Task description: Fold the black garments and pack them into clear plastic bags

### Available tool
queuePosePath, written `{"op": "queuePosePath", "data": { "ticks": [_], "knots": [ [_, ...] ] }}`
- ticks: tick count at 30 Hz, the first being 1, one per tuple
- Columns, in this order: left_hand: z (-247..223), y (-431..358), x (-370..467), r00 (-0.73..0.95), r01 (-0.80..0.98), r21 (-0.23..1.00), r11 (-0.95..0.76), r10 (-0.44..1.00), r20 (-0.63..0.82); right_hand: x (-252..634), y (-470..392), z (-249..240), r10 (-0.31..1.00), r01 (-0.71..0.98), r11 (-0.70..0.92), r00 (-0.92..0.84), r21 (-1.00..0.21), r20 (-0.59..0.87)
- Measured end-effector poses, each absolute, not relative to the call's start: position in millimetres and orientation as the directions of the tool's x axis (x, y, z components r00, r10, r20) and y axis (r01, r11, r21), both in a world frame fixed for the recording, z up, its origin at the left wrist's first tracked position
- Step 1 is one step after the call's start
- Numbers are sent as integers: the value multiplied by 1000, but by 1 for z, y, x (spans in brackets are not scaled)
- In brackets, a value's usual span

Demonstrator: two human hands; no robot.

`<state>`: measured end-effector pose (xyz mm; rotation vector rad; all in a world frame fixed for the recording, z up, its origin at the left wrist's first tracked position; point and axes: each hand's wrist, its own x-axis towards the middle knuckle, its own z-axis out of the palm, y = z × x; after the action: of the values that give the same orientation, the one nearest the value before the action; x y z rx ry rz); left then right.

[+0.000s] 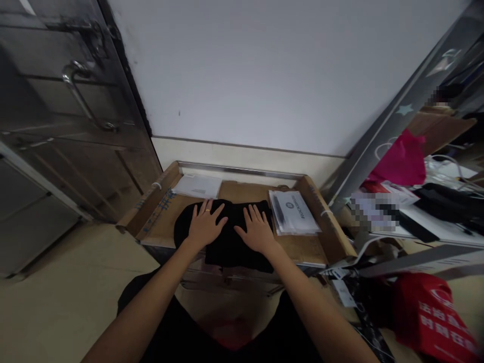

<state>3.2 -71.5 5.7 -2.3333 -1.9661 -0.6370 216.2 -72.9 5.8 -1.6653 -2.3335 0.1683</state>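
Observation:
A piece of black cloth (234, 249), perhaps a garment, lies on a cardboard-lined table (161, 222) and hangs a little over its near edge. My left hand (205, 224) rests palm down on its left part, fingers spread, a ring on one finger. On the right part lies my right hand (257, 229), also flat with fingers apart. Just right of that hand is a stack of clear plastic bags (297, 214) with a printed logo. Behind the cloth at the left sits a white sheet or bag (198, 186). The cloth's exact kind cannot be made out.
Raised cardboard walls (328, 214) border the table at both sides. A metal door with a handle (85, 101) stands at the left, a white wall panel behind. To the right are a cluttered desk (446, 237), a pink bag (403, 161) and a red bag (434, 312).

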Motion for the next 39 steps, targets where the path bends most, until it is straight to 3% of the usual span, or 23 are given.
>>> {"op": "queuePosePath", "data": {
  "ticks": [4, 10, 16, 23, 26, 30, 33, 39],
  "knots": [
    [8, -74, 2, -93, 951, 309, -19, 935, 341, 225, -72, 4, 945, 883, 322, -276, -343, 175],
    [10, -71, -3, -193, 905, 422, 46, 930, 312, 231, -72, 2, 951, 823, 306, -237, -479, 200],
    [15, -66, -10, -183, 837, 547, -12, 936, 300, 231, -72, 5, 965, 803, 259, -196, -536, 172],
    [35, -59, -12, -80, 651, 718, -246, 918, 387, 234, -72, 4, 963, 793, 265, -190, -549, 191],
    [40, -54, -21, -109, 639, 750, -170, 945, 307, 234, -73, 5, 964, 788, 261, -183, -557, 192],
    [43, -50, -37, -173, 581, 814, 27, 981, 91, 234, -73, 5, 963, 783, 265, -187, -563, 192],
    [51, -49, -38, -203, 591, 800, 104, 979, 23, 237, -72, 3, 956, 747, 289, -193, -598, 221],
    [83, -58, 8, -73, 772, 627, -110, 963, 259, 246, -62, -12, 951, 558, 306, -139, -771, 277]
  ]
}}
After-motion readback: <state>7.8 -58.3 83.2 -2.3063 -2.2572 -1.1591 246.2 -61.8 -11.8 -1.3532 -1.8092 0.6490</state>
